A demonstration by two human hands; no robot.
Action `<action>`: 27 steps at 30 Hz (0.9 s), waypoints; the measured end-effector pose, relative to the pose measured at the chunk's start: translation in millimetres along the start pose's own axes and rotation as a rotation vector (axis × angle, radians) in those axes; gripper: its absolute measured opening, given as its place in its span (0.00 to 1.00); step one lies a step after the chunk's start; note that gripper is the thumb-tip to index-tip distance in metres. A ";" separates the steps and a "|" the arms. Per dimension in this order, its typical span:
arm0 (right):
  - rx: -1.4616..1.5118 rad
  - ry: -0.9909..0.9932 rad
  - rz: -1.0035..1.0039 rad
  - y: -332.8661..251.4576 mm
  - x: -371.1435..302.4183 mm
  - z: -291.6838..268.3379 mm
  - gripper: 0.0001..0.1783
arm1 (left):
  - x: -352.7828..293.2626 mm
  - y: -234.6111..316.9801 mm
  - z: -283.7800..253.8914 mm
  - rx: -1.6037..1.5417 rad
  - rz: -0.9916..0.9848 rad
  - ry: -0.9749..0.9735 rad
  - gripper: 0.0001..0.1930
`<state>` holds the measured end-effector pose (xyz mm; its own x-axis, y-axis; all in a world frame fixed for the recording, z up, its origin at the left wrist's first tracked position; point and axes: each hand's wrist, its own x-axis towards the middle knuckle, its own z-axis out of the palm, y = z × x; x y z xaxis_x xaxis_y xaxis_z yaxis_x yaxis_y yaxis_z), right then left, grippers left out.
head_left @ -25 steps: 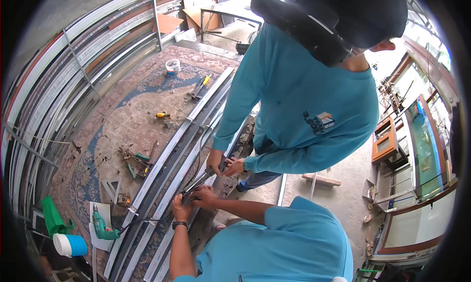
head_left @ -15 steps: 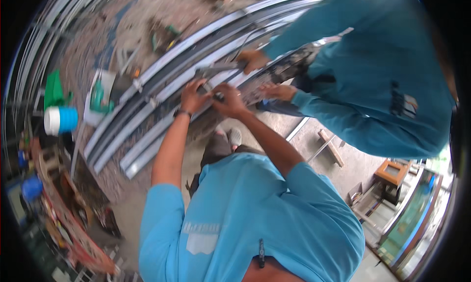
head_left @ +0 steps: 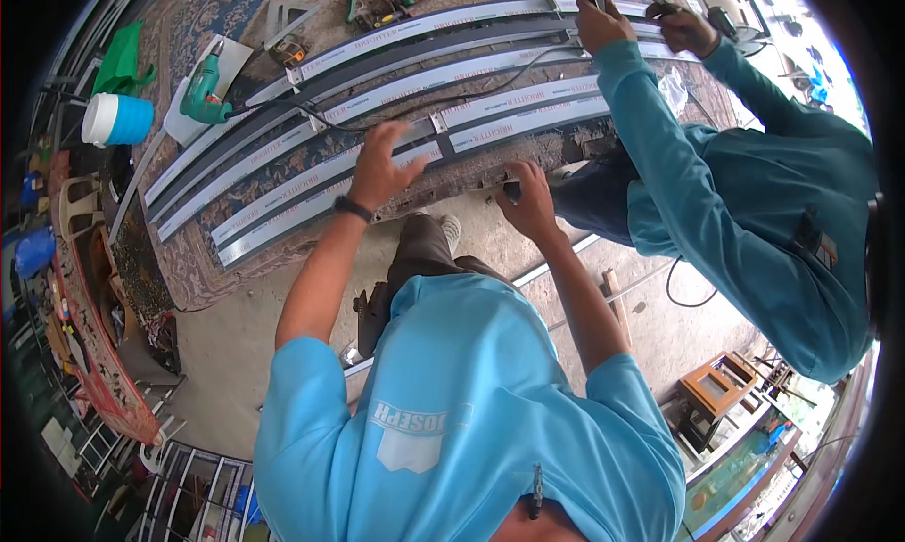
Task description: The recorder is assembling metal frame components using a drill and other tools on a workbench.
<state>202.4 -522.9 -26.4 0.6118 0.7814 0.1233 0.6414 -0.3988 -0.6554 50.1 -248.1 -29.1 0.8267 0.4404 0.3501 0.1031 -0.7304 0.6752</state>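
Several long aluminium profiles (head_left: 396, 137) wrapped in white film lie side by side on a patterned carpet. My left hand (head_left: 382, 165), a black watch on its wrist, hovers over the nearest profile with its fingers spread and nothing in it. My right hand (head_left: 530, 201) sits at the near edge of the profiles, closed around a small dark object (head_left: 510, 191). A black cable (head_left: 443, 104) runs across the profiles. A co-worker in a teal shirt (head_left: 754, 212) leans in from the right, both hands (head_left: 641, 24) on the far end of the profiles.
A green power drill (head_left: 203, 91) lies on a white sheet at the left end of the profiles. A blue and white jug (head_left: 118, 120) stands further left. Hand tools (head_left: 377, 0) lie on the carpet beyond. Carved wooden furniture (head_left: 94, 335) lines the left side.
My hands were close together on a profile; now they are apart, the left lifted with fingers spread, the right at the near edge. The view has swung, and the co-worker sits further right.
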 end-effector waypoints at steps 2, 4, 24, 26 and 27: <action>-0.007 -0.041 -0.035 2.0 37.9 3.7 0.34 | -20.8 3.6 0.5 0.041 -0.008 -0.055 0.27; -0.192 -0.153 -0.197 -3.2 75.0 2.2 0.36 | -28.6 9.1 -2.6 0.079 -0.023 -0.116 0.27; -0.343 -0.445 -0.277 18.6 119.3 -7.5 0.38 | -3.5 29.5 6.2 0.174 -0.292 -0.315 0.27; -0.335 -0.444 -0.291 19.4 122.3 -6.9 0.38 | -2.4 29.6 3.6 0.163 -0.278 -0.325 0.26; -0.337 -0.469 -0.279 19.7 124.1 -5.8 0.39 | -0.6 28.9 4.0 0.171 -0.278 -0.327 0.26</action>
<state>293.6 -436.5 -19.7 0.1820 0.9742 -0.1337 0.9043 -0.2192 -0.3664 54.8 -271.6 -12.4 0.8829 0.4642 -0.0711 0.4129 -0.6953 0.5882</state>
